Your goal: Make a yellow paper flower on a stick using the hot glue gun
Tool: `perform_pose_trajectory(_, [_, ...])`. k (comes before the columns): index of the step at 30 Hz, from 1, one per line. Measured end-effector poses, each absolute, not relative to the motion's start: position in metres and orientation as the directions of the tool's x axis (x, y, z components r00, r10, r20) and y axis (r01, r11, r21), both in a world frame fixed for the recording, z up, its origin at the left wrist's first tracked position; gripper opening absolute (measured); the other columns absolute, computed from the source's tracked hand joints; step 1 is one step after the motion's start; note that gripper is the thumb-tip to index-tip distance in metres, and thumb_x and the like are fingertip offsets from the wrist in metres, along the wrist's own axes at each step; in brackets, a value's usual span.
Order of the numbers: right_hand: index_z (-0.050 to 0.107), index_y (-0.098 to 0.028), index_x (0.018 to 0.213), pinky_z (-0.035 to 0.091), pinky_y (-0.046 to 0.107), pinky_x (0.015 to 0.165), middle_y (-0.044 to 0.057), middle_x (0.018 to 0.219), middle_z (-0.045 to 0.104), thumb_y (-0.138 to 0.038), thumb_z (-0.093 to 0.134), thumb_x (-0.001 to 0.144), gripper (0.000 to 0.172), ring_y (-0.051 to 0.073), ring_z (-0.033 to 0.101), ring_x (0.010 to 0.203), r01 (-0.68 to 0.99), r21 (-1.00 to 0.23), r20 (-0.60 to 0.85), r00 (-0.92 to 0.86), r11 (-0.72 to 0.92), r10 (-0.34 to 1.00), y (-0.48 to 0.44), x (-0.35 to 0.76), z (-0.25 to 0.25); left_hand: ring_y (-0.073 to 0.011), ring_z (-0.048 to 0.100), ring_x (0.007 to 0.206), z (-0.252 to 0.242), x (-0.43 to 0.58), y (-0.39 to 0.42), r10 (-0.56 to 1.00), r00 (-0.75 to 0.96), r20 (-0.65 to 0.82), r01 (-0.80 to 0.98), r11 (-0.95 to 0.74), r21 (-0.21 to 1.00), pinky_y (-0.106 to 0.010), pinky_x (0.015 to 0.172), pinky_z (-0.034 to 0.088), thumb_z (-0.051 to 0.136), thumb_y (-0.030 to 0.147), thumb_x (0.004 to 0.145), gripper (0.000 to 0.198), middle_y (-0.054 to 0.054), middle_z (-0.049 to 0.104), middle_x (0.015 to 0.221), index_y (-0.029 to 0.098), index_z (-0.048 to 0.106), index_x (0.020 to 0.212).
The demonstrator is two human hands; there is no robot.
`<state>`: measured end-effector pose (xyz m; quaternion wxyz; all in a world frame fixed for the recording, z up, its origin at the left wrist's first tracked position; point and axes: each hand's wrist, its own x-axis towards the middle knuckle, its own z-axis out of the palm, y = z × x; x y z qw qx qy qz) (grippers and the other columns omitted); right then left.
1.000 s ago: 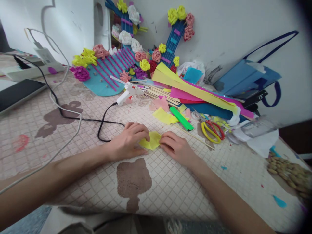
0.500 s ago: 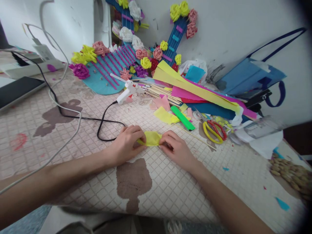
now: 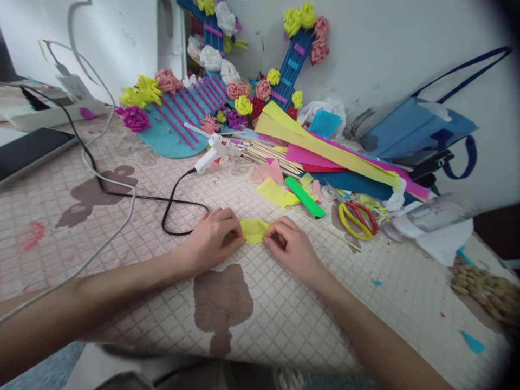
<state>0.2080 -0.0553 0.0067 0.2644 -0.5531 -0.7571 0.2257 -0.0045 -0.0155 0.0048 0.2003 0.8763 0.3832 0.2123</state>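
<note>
A small piece of yellow felt (image 3: 252, 229) lies folded on the quilted tablecloth (image 3: 284, 309) between my two hands. My left hand (image 3: 213, 238) pinches its left end with curled fingers. My right hand (image 3: 290, 249) pinches its right end, fingertips pressed together. Both hands rest low on the cloth, close to each other.
A white glue gun (image 3: 213, 153) with a black cord (image 3: 170, 208) lies behind my hands. Further right are a green marker (image 3: 304, 197), yellow and red scissors (image 3: 357, 216), wooden sticks (image 3: 264, 154), stacked felt sheets (image 3: 325, 149) and a blue bag (image 3: 418, 132). Flower crafts (image 3: 182, 108) line the wall.
The yellow felt has gone from a flatter, wider piece to a narrower folded strip. Both hands stay in place, fingers working at its ends.
</note>
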Motion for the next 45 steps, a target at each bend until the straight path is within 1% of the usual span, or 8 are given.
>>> perform_pose_trajectory(5, [0.052, -0.019, 0.076, 0.037, 0.025, 0.062, -0.001, 0.082, 0.051, -0.01, 0.053, 0.079, 0.01, 0.012, 0.05, 0.071, 0.748, -0.609, 0.145, -0.224, 0.265, 0.964, -0.0555, 0.2046, 0.0075, -0.0201, 0.054, 0.086, 0.0039, -0.0033, -0.0148, 0.762, 0.608, 0.224, 0.596, -0.624, 0.505, -0.033, 0.073, 0.037, 0.058, 0.02, 0.08, 0.005, -0.002, 0.058, 0.085, 0.017, 0.059, 0.076])
perform_pose_trajectory(10, [0.05, -0.02, 0.076, 0.038, 0.026, 0.064, 0.0, 0.08, 0.05, -0.014, 0.052, 0.082, 0.009, 0.013, 0.051, 0.073, 0.76, -0.597, 0.155, -0.206, 0.257, 0.966, -0.0559, 0.2022, 0.0081, -0.0198, 0.054, 0.084, 0.0034, -0.0019, -0.0143, 0.769, 0.595, 0.234, 0.606, -0.621, 0.498, -0.032, 0.072, 0.038, 0.058, 0.019, 0.079, 0.005, -0.003, 0.058, 0.083, 0.017, 0.059, 0.074])
perform_pose_trajectory(18, [0.049, -0.02, 0.075, 0.039, 0.027, 0.063, 0.0, 0.082, 0.052, -0.016, 0.052, 0.081, 0.008, 0.014, 0.052, 0.073, 0.81, -0.533, 0.162, -0.187, 0.245, 0.969, -0.0561, 0.1995, 0.0051, -0.0198, 0.054, 0.083, 0.0051, -0.0008, -0.0137, 0.777, 0.591, 0.219, 0.637, -0.615, 0.465, -0.033, 0.07, 0.037, 0.059, 0.02, 0.078, 0.006, -0.002, 0.058, 0.081, 0.017, 0.058, 0.072])
perform_pose_trajectory(24, [0.049, -0.021, 0.075, 0.039, 0.027, 0.061, 0.001, 0.082, 0.053, -0.016, 0.051, 0.08, 0.007, 0.014, 0.052, 0.071, 0.811, -0.531, 0.163, -0.185, 0.244, 0.969, -0.0565, 0.1991, 0.0043, -0.0195, 0.055, 0.082, 0.0073, -0.0009, -0.0127, 0.771, 0.603, 0.202, 0.634, -0.618, 0.465, -0.032, 0.07, 0.038, 0.055, 0.021, 0.082, 0.01, -0.003, 0.058, 0.081, 0.016, 0.057, 0.073])
perform_pose_trajectory(33, [0.049, -0.021, 0.074, 0.039, 0.027, 0.062, 0.0, 0.081, 0.052, -0.015, 0.053, 0.078, 0.008, 0.014, 0.052, 0.071, 0.817, -0.523, 0.157, -0.185, 0.241, 0.97, -0.0558, 0.1982, 0.0054, -0.0208, 0.054, 0.084, 0.004, 0.0011, -0.0136, 0.772, 0.598, 0.215, 0.663, -0.627, 0.408, -0.033, 0.07, 0.037, 0.057, 0.02, 0.079, 0.007, -0.003, 0.058, 0.081, 0.017, 0.057, 0.073])
perform_pose_trajectory(38, [0.05, -0.021, 0.076, 0.039, 0.027, 0.062, 0.0, 0.083, 0.053, -0.014, 0.054, 0.078, 0.008, 0.014, 0.053, 0.073, 0.806, -0.543, 0.15, -0.181, 0.234, 0.972, -0.0555, 0.1981, 0.0056, -0.0208, 0.054, 0.085, 0.0035, 0.0009, -0.0145, 0.779, 0.59, 0.211, 0.661, -0.616, 0.428, -0.033, 0.07, 0.037, 0.058, 0.021, 0.079, 0.007, -0.003, 0.058, 0.082, 0.017, 0.056, 0.073])
perform_pose_trajectory(41, [0.052, -0.021, 0.08, 0.038, 0.026, 0.061, 0.001, 0.088, 0.055, -0.012, 0.053, 0.078, 0.009, 0.014, 0.053, 0.073, 0.79, -0.564, 0.153, -0.184, 0.239, 0.971, -0.0555, 0.199, 0.0059, -0.0205, 0.054, 0.086, 0.0036, 0.0008, -0.015, 0.788, 0.577, 0.215, 0.649, -0.602, 0.465, -0.033, 0.07, 0.036, 0.057, 0.019, 0.078, 0.003, -0.003, 0.059, 0.086, 0.017, 0.056, 0.081])
perform_pose_trajectory(45, [0.054, -0.023, 0.085, 0.04, 0.027, 0.063, 0.002, 0.091, 0.056, -0.01, 0.05, 0.08, 0.014, 0.015, 0.055, 0.076, 0.766, -0.588, 0.146, -0.217, 0.261, 0.965, -0.0562, 0.2005, 0.0078, -0.0208, 0.054, 0.091, 0.0042, 0.0001, -0.0151, 0.773, 0.594, 0.222, 0.601, -0.61, 0.517, -0.035, 0.075, 0.035, 0.054, 0.017, 0.082, 0.008, -0.002, 0.06, 0.09, 0.02, 0.06, 0.086])
